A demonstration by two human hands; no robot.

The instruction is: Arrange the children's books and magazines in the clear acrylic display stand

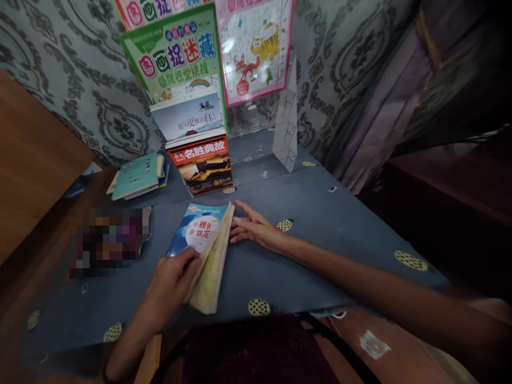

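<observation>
Left fingers (192, 257) hold a blue book (205, 233), long axis slanting away rightward; right fingers (246, 224) parted.

forward of my hands: narrow strip of tablecloth (320, 213), then the red-banded book (206, 165) standing in the way, green book (180, 50) rising behind it; straight reach blocked. right: broad open cloth between my right hand (258, 228) and the clear rack (286, 128); i can pass here, the pink book (260, 58) standing high above. my right arm (360, 272) bars the near right side. left: a slim lane runs between the blue book (210, 256) and the blurred item (110, 240); the teal-topped stack (136, 178) obstructs its far end.
</observation>
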